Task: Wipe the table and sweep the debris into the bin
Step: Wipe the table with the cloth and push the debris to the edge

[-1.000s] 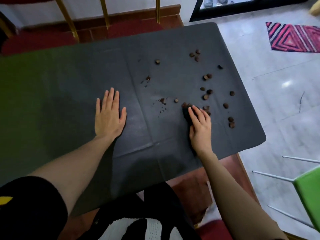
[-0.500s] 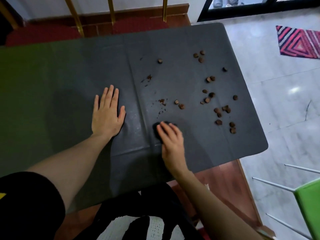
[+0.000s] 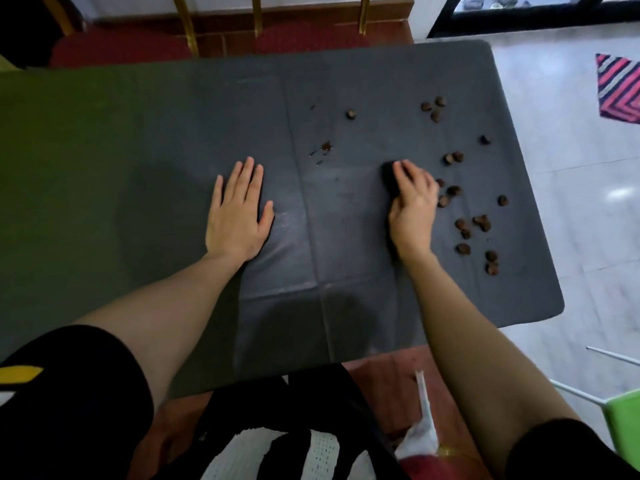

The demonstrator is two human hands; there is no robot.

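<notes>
A dark grey mat covers the table (image 3: pixel 173 140). Several small brown debris pieces (image 3: pixel 464 233) lie scattered over its right part, with a small reddish-brown smear (image 3: pixel 325 146) near the middle crease. My right hand (image 3: pixel 412 209) presses a dark cloth (image 3: pixel 390 178) flat on the mat, just left of the debris; most of the cloth is hidden under the hand. My left hand (image 3: pixel 239 213) rests flat on the mat left of the crease, fingers spread, holding nothing. No bin is in view.
Gold chair legs and red cushions (image 3: pixel 117 46) stand behind the table. White tiled floor lies to the right, with a striped rug (image 3: pixel 620 88) and a green chair (image 3: pixel 623 420). A white plastic bag (image 3: pixel 420 434) sits below the table's near edge.
My right hand slid the cloth left and toward me, then out to the right again, pushing debris pieces rightward and clearing the smear near the middle. My left hand stayed put.
</notes>
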